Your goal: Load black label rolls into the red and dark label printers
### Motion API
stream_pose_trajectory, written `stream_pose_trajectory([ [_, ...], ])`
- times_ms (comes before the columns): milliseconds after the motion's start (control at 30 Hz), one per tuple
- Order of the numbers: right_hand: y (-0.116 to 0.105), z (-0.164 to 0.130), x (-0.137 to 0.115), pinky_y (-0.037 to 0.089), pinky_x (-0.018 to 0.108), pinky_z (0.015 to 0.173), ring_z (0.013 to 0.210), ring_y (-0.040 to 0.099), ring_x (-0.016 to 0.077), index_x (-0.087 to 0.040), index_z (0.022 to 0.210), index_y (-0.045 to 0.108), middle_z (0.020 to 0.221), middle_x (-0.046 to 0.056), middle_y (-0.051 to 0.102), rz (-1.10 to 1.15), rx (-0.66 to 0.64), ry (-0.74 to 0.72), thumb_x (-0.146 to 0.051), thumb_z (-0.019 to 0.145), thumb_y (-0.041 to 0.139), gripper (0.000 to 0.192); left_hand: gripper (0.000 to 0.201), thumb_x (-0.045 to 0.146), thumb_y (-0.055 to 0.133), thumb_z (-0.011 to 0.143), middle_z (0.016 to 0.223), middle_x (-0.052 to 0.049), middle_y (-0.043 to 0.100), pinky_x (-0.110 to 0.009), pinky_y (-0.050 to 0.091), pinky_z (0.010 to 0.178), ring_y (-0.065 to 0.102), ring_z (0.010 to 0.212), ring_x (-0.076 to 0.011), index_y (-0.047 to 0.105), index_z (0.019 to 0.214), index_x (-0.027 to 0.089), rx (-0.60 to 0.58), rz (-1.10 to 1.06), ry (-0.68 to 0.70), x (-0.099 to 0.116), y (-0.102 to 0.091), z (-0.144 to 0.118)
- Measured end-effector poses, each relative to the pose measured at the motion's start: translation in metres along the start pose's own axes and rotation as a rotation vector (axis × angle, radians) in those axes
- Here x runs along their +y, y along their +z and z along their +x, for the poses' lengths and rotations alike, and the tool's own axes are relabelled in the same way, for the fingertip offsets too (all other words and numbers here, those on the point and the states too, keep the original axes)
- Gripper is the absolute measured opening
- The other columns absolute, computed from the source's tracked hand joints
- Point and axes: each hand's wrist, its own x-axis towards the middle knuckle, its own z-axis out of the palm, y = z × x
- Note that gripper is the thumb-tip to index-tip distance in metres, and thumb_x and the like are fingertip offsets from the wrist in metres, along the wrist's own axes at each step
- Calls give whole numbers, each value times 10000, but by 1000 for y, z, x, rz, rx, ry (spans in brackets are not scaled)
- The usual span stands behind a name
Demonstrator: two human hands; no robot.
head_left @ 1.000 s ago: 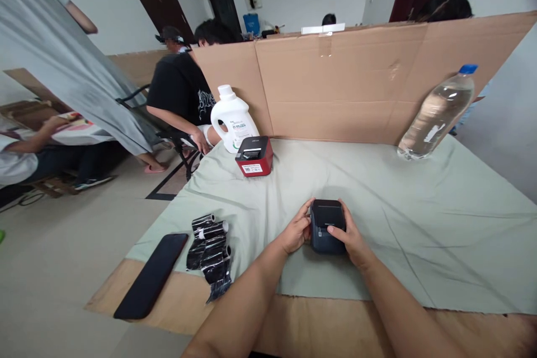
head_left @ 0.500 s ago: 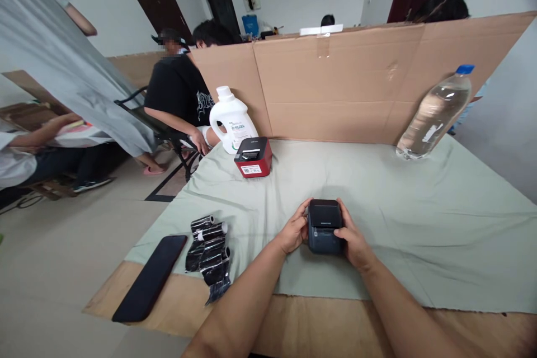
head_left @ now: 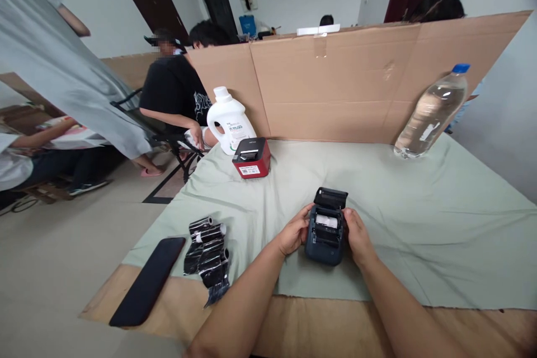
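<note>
Between my hands is a dark portable label printer point(head_left: 325, 250) with its lid point(head_left: 331, 197) swung up and back. Inside its bay lies a white paper roll point(head_left: 326, 221). My left hand point(head_left: 295, 232) grips the printer's left side, fingers curled against the casing. On the right side, my right hand point(head_left: 358, 236) holds the edge near the lid's hinge, the thumb along the top. To the left on the cloth lie several black-wrapped rolls point(head_left: 212, 254), partly overlapping. A red and black printer point(head_left: 253, 159) stands farther back.
A white detergent jug point(head_left: 230, 121) stands behind the red printer. At the back right, a large clear bottle point(head_left: 432, 114) leans against the cardboard partition point(head_left: 331, 84). A black phone-like slab point(head_left: 147, 282) lies at the table's left edge. A person in a black shirt point(head_left: 172, 89) sits beyond.
The label printer's lid has gone from closed to open, showing the paper roll. My right thumb has moved off the printer's front to its upper right side.
</note>
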Motion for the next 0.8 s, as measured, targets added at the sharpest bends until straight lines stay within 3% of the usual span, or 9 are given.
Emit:
stream_pose_trajectory([
  [133, -1, 4, 5, 436, 254, 566, 600, 514, 134, -208, 733, 552, 640, -37, 575, 5, 34, 36, -666, 741, 579, 459, 615, 331, 591, 763, 1046, -63, 669, -303, 465, 769, 630, 897, -217, 440, 1347, 211, 33, 132, 4, -5, -1, 0],
  [300, -3, 7, 10, 421, 249, 559, 591, 481, 130, -198, 724, 546, 632, -31, 552, -117, 28, -27, -655, 755, 568, 459, 507, 508, 504, 867, 1206, -78, 611, -354, 388, 966, 540, 1102, -242, 516, 1267, 196, 152, 533, 183, -6, 6, -5],
  [433, -3, 4, 8, 416, 252, 579, 623, 482, 142, -195, 709, 541, 652, -16, 542, -259, 5, -99, -643, 785, 528, 454, 436, 521, 412, 905, 973, -81, 667, -364, 417, 876, 579, 940, -244, 626, 1045, 167, 283, 887, 272, -1, 15, -9],
  [533, -1, 1, 6, 385, 246, 570, 613, 449, 137, -204, 660, 495, 619, -26, 495, -396, 5, -162, -645, 822, 461, 471, 403, 505, 421, 898, 801, -66, 632, -363, 422, 831, 570, 845, -237, 649, 813, 184, 377, 1097, 313, 3, 17, -9],
  [667, -2, 1, 8, 330, 243, 544, 569, 390, 128, -220, 594, 394, 552, -45, 406, -586, 16, -204, -636, 858, 387, 493, 392, 452, 430, 892, 820, -64, 575, -347, 425, 824, 557, 818, -208, 611, 674, 182, 425, 1229, 318, 6, 15, -7],
  [800, -5, 4, 8, 334, 269, 598, 610, 431, 154, -227, 559, 365, 565, -12, 459, -788, 41, -292, -588, 890, 343, 491, 345, 419, 435, 892, 746, -46, 552, -339, 420, 765, 537, 756, -198, 590, 687, 188, 421, 1243, 250, 5, 16, -7],
])
